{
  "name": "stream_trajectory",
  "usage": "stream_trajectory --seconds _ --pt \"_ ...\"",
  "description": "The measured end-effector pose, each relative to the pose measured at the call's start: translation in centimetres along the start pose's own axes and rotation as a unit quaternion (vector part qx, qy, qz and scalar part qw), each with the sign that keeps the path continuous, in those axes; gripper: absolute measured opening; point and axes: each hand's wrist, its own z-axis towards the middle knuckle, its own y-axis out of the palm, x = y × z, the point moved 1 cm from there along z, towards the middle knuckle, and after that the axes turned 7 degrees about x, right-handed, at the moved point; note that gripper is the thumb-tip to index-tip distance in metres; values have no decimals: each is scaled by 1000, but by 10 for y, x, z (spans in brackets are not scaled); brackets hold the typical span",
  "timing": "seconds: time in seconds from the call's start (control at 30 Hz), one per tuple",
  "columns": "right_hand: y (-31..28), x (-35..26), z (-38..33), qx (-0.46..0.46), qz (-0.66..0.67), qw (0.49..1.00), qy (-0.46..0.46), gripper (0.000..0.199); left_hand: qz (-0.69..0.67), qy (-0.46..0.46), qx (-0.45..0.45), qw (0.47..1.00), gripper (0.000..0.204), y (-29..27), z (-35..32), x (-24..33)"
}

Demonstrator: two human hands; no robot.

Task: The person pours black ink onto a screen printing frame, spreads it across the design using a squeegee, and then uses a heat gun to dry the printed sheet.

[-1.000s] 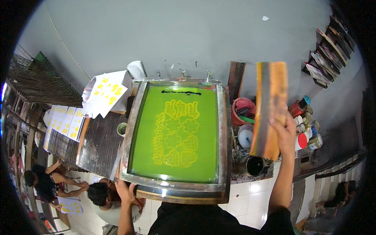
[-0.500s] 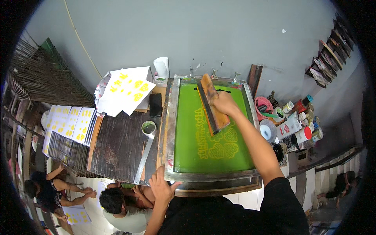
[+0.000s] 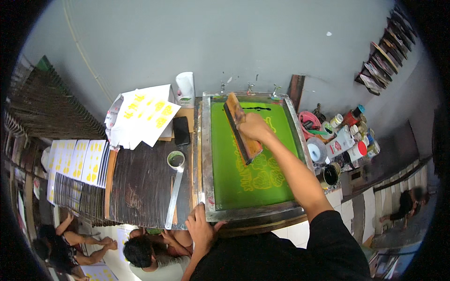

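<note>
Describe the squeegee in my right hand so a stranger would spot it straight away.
Find the large green screen in a grey frame, right of the dark tabletop. Over it, your right hand grips a slanting orange-brown squeegee with a dark lengthwise band. Unlike the dark board standing behind the frame, it is hand-held.

The squeegee (image 3: 237, 131) probably hides some yellow design (image 3: 259, 180).

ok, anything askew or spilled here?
Yellow-printed sheets at the back of the dark wooden table are askew: heaped at clashing angles, unlike the even row of sheets on the wire rack. Black streak inside the screen frame looks like ink; can't tell whether it's a spill.
</note>
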Motion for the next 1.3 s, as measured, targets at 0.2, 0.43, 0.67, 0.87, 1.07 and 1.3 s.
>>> stream_trajectory --seconds 0.2,0.43,0.67,0.87,1.07,1.3 --pt "-25 55 3 31 -21 997 65 37 -4 -6 -1 1000 103 -2 2 4" --pt "-82 112 -13 64 -77 991 90 41 -20 -5 25 999 105 0 -3 5" --pt "-102 179 -15 88 -53 985 135 46 -15 5 29 999 105 2 -3 8" --pt "-130 113 -38 53 79 995 23 48 -3 13 58 998 104 7 -6 4" --pt "-103 90 7 32 -4 991 -130 36 -12 -1 87 996 106 12 -8 10" --pt "-43 126 94 52 -83 967 -236 26 8 -3 101 995 106 17 -8 13"
